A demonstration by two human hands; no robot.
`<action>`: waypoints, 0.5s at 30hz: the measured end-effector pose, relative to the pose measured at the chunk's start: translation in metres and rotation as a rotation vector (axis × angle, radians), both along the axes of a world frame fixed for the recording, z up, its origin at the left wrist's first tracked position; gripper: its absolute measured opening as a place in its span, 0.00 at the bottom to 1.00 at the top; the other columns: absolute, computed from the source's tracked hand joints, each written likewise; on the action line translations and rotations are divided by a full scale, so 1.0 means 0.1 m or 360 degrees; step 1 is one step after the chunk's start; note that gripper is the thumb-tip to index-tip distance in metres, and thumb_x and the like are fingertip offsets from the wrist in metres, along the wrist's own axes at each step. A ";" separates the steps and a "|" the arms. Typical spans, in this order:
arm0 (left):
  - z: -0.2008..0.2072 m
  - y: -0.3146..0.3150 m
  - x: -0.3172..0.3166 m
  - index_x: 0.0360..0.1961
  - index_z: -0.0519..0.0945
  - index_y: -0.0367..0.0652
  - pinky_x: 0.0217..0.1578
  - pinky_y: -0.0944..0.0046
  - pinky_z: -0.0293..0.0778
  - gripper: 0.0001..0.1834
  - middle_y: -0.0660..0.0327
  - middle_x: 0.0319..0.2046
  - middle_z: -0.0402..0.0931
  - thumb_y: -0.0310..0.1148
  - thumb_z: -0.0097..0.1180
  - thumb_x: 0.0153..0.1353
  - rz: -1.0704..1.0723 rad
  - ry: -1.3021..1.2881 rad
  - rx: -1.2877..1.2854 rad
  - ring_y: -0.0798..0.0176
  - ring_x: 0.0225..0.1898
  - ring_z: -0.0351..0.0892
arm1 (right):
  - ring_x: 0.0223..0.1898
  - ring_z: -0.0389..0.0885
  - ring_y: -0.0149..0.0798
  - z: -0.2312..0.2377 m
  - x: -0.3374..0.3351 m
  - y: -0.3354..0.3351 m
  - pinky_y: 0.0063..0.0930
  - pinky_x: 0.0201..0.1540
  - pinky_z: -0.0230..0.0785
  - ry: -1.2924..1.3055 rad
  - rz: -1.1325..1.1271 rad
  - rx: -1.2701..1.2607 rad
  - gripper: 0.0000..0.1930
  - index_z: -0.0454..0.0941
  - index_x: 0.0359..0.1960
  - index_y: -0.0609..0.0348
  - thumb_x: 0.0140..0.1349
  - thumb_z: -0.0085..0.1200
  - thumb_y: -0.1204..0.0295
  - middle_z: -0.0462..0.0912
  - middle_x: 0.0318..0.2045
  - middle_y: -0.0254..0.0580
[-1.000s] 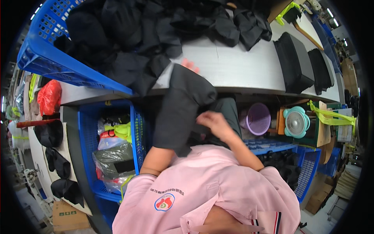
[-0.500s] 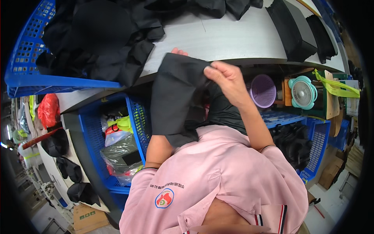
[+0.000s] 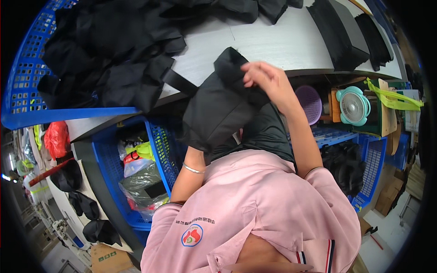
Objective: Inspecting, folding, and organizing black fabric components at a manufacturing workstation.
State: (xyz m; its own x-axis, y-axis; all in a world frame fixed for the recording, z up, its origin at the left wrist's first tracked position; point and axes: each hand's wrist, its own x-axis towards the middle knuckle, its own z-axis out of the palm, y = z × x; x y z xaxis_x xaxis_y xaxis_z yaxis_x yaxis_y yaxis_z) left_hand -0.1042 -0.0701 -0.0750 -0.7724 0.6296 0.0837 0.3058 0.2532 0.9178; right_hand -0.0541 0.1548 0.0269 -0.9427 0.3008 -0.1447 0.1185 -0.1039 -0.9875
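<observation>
A black sewn fabric piece, shaped like a pouch, covers my left hand, whose forearm with a silver bangle enters it from below. The fingers of that hand are hidden. At its upper end the piece has a folded, open-looking edge. A short black strap sticks out from its left side toward the heap. My right hand is at the upper right of the piece, fingers loosely bent and apart, fingertips close to the folded edge. I see nothing held in it; whether it touches the cloth is unclear.
A heap of black fabric pieces lies in and around a blue basket at far left. Black stacks stand on the white table at right. Below are another blue basket, a purple basket and a teal fan.
The fabric piece has turned and tilted right, now showing its seams, folded upper edge and strap. My right hand has loosened from its pinch on the piece's corner. The left-hand fingertips have gone from sight.
</observation>
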 end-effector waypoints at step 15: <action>0.91 0.47 -0.16 0.49 0.79 0.38 0.44 0.57 0.75 0.21 0.49 0.41 0.81 0.40 0.62 0.58 -0.0094 0.0443 -0.0019 0.48 0.42 0.80 | 0.39 0.81 0.45 -0.04 0.24 -0.33 0.43 0.57 0.68 0.0553 -0.0332 0.1962 0.20 0.80 0.45 0.60 0.46 0.64 0.79 0.81 0.42 0.43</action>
State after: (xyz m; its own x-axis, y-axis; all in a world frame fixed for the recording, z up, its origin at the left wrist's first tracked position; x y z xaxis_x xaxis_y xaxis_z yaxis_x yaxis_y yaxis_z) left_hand -0.1206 -0.0233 0.0155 -0.6825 0.6753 0.2796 0.5603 0.2377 0.7934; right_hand -0.0298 0.1218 0.0226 -0.7942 0.2047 0.5722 -0.0700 0.9045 -0.4207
